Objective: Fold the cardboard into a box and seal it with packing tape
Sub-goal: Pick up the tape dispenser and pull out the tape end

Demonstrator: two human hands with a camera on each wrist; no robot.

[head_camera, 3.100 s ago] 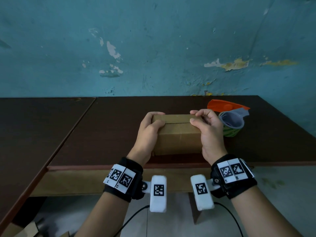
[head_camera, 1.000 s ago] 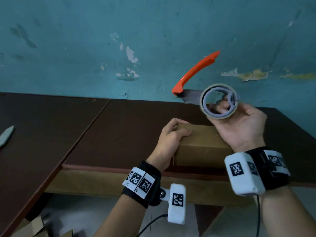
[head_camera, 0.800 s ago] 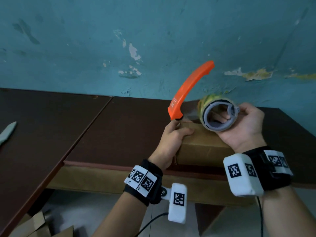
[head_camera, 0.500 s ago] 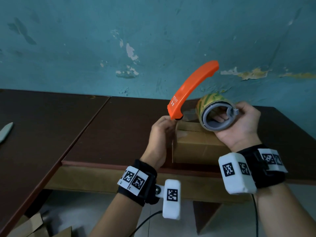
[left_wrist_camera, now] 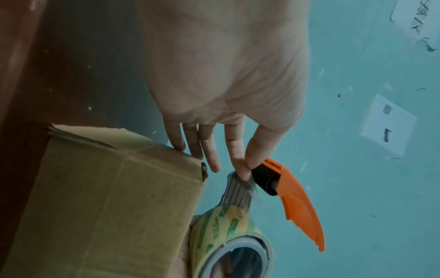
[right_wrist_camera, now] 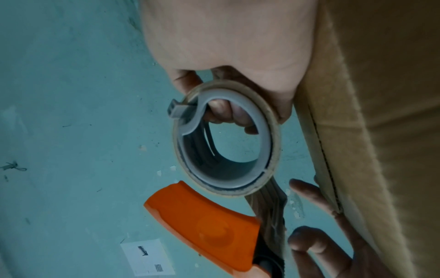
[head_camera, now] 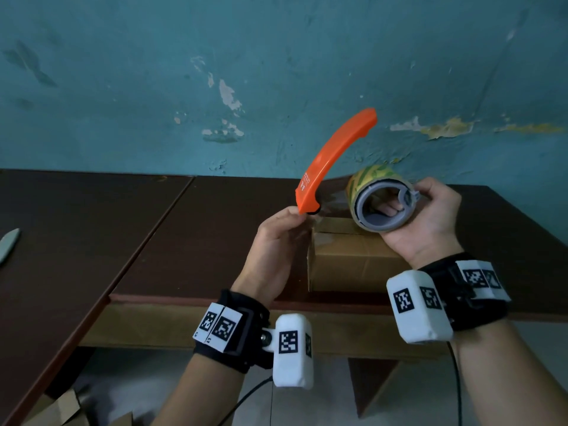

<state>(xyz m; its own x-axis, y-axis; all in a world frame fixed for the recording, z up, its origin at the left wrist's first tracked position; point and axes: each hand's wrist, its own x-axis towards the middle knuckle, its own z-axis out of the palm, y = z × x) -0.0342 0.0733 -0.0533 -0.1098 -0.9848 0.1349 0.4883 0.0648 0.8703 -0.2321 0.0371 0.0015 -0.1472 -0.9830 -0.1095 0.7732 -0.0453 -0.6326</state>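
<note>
The cardboard box (head_camera: 347, 262) is sitting folded shut on the dark brown bench (head_camera: 190, 241), right by the front edge, w/ its top flaps down. The seam betw. the flaps is showing along the top.

The right hand (head_camera: 427, 222) is holding the tape dispenser (head_camera: 381, 207) just above the box top, near the box's right end. Its fingers are curled thru the grey ring in the middle of the tape roll (left_wrist_camera: 221, 223), and the thumb is wrapping over the outside. The roll is clear tape w/ green and yellow print. The orange handle (head_camera: 335, 158) is sticking up and back twd. the blue wall (head_camera: 276, 72).

The left hand (head_camera: 276, 247) is up at the box's left end. Its thumb and pointer finger are pinching together at the low end of the dispenser, next to the black roller (left_wrist_camera: 264, 180) and on the grey ribbed plate (left_wrist_camera: 238, 190). Can't tell if there is a loose tape end betw. them. The other fingers (left_wrist_camera: 197, 143) are hanging fairly straight, w/ the tips right at the box's top left corner.

A pale flat thing (head_camera: 9, 244) is lying at the far left of the bench, well apart from the box. Can't tell what it is. Cardboard scraps (head_camera: 61, 410) are lying on the floor under the bench.
</note>
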